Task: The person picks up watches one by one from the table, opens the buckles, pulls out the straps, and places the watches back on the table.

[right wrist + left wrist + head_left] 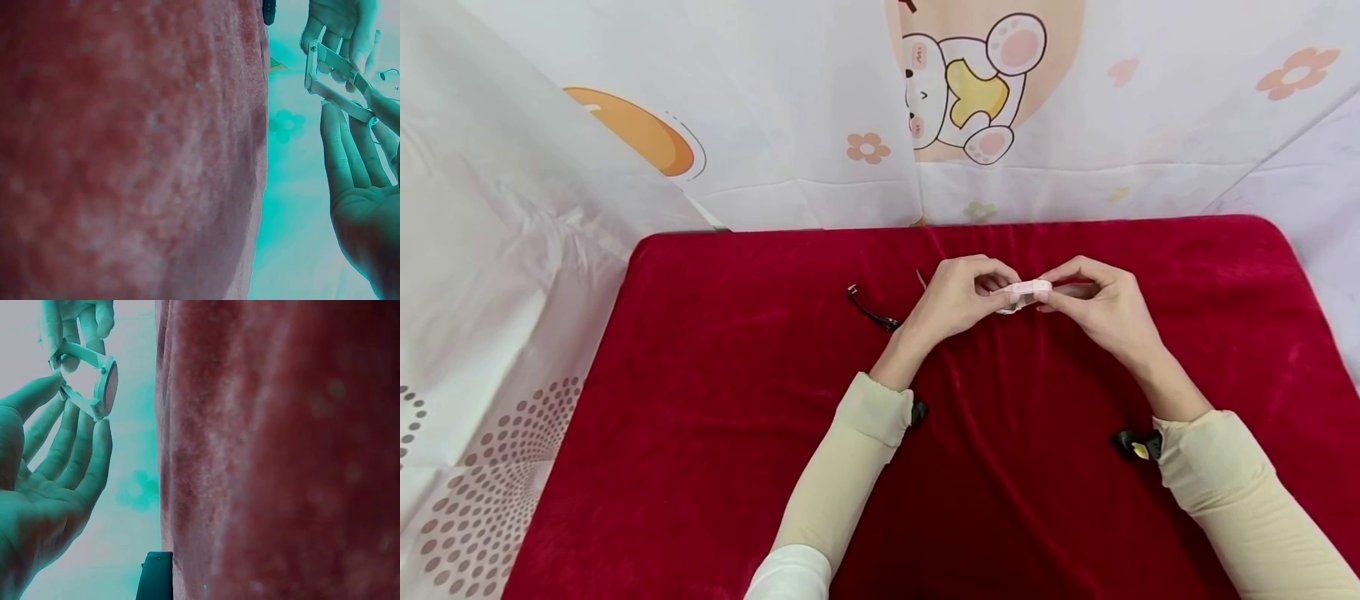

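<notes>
And here we are above the red-draped tabletop (715,433), where both hands meet over its far part, right of the middle, and between them sits a pale pink watch (1033,287), held up by the fingers. The left hand (958,292) has a narrow grip, thumb and fingers pinching the watch from its side; the right hand (1103,307) answers with a narrow grip of its own, thumb and fingertips pinching the other side. Over to the left wrist view, tinted green, and it's a lovely look: the pale strap (80,403) bends into a loop, the round face (110,389) is turned edge-on towards the right of that view, and the left thumb presses near the strap's ends, away from the face. In the right wrist view, the right fingertips run up to the lower length of the strap. Just left of the left wrist, on the red cloth, lies a dark strap (871,313) with a small shiny buckle at its tip, its near end reaching the forearm's edge. Beige sleeves (876,412) cover both forearms, a small dark device beside each cuff, and behind it all hangs a white curtain (790,92) printed with flowers and a cartoon animal (977,87) lying sideways.
</notes>
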`<state>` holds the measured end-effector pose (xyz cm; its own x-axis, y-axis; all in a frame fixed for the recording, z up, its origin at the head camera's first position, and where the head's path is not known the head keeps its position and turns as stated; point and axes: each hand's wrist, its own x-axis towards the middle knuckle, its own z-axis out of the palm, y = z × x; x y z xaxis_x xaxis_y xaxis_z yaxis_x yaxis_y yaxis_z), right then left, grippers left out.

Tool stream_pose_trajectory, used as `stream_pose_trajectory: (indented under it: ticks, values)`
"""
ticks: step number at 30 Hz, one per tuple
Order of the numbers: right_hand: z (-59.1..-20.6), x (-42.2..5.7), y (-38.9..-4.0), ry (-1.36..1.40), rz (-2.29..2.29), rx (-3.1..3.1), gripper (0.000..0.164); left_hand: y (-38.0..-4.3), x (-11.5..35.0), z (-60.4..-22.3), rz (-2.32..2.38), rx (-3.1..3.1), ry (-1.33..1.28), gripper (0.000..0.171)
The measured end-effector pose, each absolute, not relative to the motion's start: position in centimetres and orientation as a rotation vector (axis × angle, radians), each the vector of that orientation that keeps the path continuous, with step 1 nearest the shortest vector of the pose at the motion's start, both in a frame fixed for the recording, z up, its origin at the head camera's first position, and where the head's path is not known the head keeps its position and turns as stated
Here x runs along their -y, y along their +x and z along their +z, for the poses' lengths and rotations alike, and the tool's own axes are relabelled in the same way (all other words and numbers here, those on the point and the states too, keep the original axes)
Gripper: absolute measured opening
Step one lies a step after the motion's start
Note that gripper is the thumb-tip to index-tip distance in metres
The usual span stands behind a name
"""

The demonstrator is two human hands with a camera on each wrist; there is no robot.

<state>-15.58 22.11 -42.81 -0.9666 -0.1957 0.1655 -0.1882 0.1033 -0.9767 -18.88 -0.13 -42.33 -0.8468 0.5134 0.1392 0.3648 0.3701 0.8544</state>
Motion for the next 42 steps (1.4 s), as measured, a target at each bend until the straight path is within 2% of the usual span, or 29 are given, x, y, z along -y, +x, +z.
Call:
stream_pose_trajectory:
  ticks: [42]
  values:
    - [-42.69,-22.13,-15.59,-0.391,-2.177,-2.21,0.019,-18.79,0.59,-42.56,1.51,-2.504,0.773,0.011]
